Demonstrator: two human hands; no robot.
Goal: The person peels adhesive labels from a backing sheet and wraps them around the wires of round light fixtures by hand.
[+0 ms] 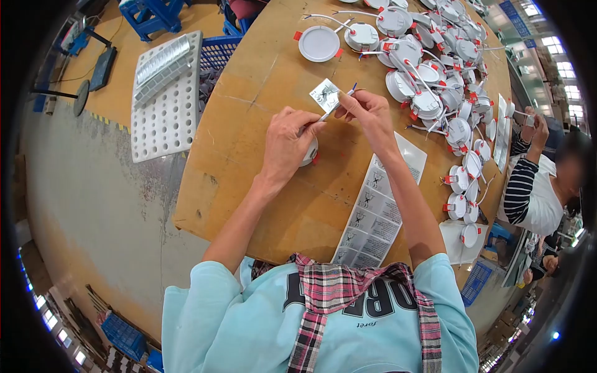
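Head | my left hand pinches cable, my right hand grips label | downlight by my left hand, inward from left edge of desk | likely labelling cable; next needs steady alignment

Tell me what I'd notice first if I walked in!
A big heap of round white-and-red lights on the right side of the brown table. Near the middle, the left hand holds a thin cable and the right hand pinches a shiny label.
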